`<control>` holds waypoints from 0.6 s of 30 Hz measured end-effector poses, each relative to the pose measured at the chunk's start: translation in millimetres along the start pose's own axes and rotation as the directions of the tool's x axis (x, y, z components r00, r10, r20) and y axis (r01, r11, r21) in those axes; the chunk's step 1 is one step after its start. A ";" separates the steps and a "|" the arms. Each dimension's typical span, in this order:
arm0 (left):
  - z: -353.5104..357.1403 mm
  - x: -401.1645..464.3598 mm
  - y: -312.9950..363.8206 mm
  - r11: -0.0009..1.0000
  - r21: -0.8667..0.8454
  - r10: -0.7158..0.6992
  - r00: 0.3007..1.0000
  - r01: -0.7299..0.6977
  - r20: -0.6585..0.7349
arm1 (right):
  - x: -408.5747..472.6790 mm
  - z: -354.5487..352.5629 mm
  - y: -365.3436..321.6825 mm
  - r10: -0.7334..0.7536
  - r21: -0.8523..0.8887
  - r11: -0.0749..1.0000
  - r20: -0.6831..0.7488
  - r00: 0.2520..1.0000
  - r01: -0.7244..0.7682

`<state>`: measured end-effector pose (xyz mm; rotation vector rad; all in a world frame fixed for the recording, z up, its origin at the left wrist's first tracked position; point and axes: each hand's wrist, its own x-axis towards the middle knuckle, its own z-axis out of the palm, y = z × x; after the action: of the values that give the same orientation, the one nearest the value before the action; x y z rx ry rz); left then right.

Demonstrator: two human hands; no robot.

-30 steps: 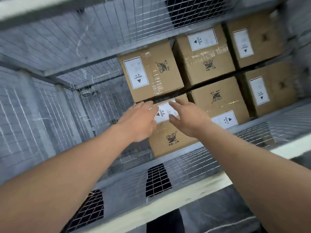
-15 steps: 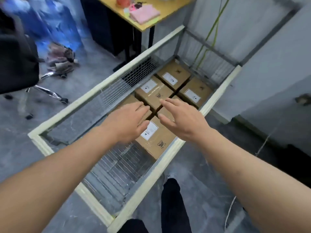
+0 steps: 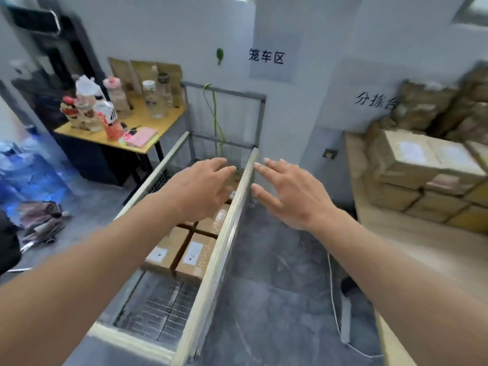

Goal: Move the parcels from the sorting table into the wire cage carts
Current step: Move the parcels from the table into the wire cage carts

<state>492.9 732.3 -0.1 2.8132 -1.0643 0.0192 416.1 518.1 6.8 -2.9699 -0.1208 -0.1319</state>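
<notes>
The wire cage cart [image 3: 219, 244] stands in front of me, its pale rim running away from me. Several brown parcels [image 3: 195, 256] with white labels lie flat on its mesh floor. My left hand [image 3: 203, 186] hovers above the cart with its fingers spread and holds nothing. Just past the cart's right rim, my right hand [image 3: 285, 191] is raised with straight fingers and is also empty. More brown parcels [image 3: 420, 165] are stacked on the sorting table [image 3: 427, 249] at the right.
A yellow desk [image 3: 124, 136] with bottles and a pink cloth stands left of the cart. Blue water jugs [image 3: 29, 170] and a heap of cloth lie on the grey floor at far left. White cable runs along the floor beside the sorting table.
My view has risen from inside the cart and swung right. Both hands have lifted off the parcel they touched and come up above the cart's rim, empty.
</notes>
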 end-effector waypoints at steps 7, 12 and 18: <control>-41.9 17.1 142.3 0.985 -0.011 0.171 0.984 -0.172 -0.050 | -117.0 -84.7 70.9 0.161 -0.007 0.987 -0.122 0.979 -0.163; -57.3 19.4 251.8 0.952 -0.061 0.293 0.952 -0.299 -0.091 | -211.7 -133.9 119.3 0.259 0.005 0.965 -0.180 0.949 -0.262; -60.4 18.0 374.5 0.888 -0.080 0.443 0.889 -0.453 -0.120 | -315.7 -177.4 169.0 0.351 -0.004 0.932 -0.233 0.907 -0.362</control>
<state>261.4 450.5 105.8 2.3828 -1.6129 0.1415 103.1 299.0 123.8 -2.9342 0.4596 -0.4302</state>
